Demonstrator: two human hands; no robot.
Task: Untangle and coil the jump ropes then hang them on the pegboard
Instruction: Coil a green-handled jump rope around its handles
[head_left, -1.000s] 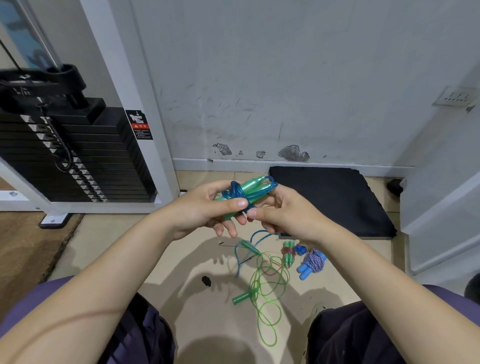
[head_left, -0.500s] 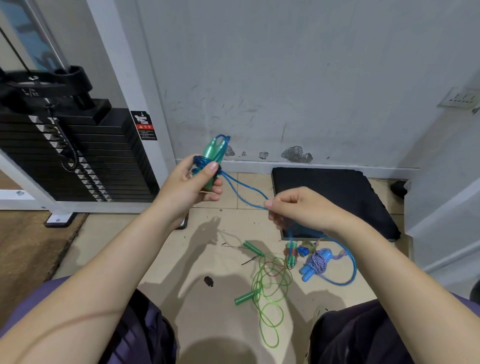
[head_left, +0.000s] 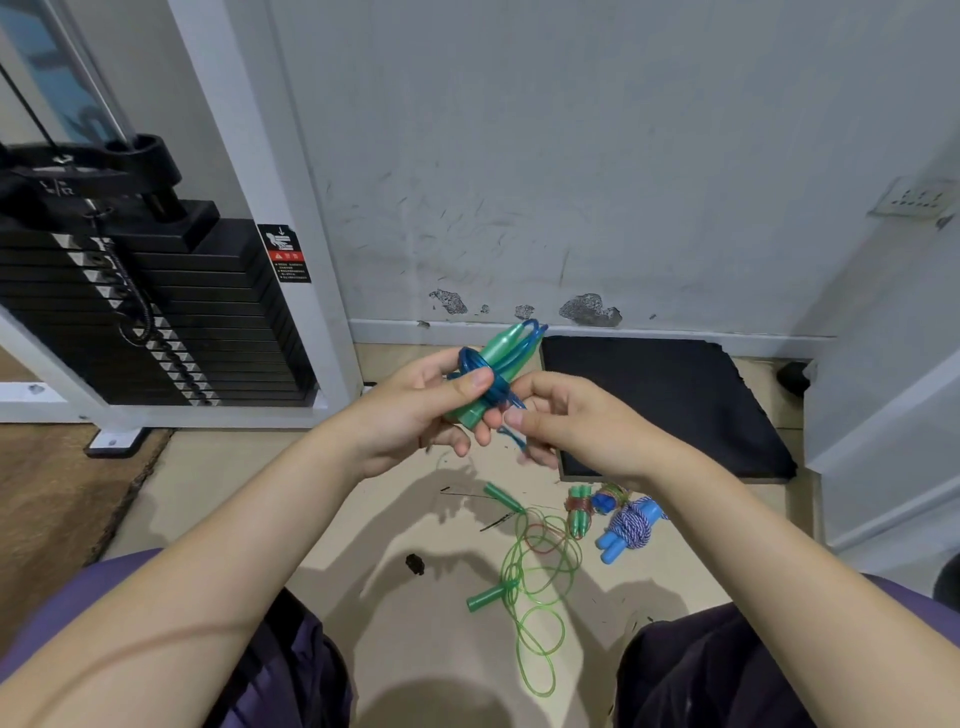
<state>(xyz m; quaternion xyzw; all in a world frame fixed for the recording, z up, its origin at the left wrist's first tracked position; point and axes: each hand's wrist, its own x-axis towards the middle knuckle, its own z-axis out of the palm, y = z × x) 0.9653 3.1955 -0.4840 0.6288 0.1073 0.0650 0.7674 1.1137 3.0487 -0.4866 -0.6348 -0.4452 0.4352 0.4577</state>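
My left hand (head_left: 421, 410) grips the green handles of a blue jump rope (head_left: 493, 364), the blue cord wound round them and looping above. My right hand (head_left: 576, 426) pinches the cord's short loose end just beside the bundle. On the floor below lie a loose green jump rope (head_left: 535, 577) with green handles, a small wound bundle with green handles (head_left: 579, 512), and a coiled blue-and-white rope with blue handles (head_left: 631, 527). No pegboard shows in the head view.
A black weight stack (head_left: 156, 312) in a white frame stands at the left. A black mat (head_left: 670, 400) lies against the scuffed wall. A brown rug (head_left: 47, 499) covers the left floor. My knees frame the tiled floor at the bottom.
My right hand came back up to the bundle, and the long trailing blue cord is now wound round the handles. My left hand lowered toward the centre.
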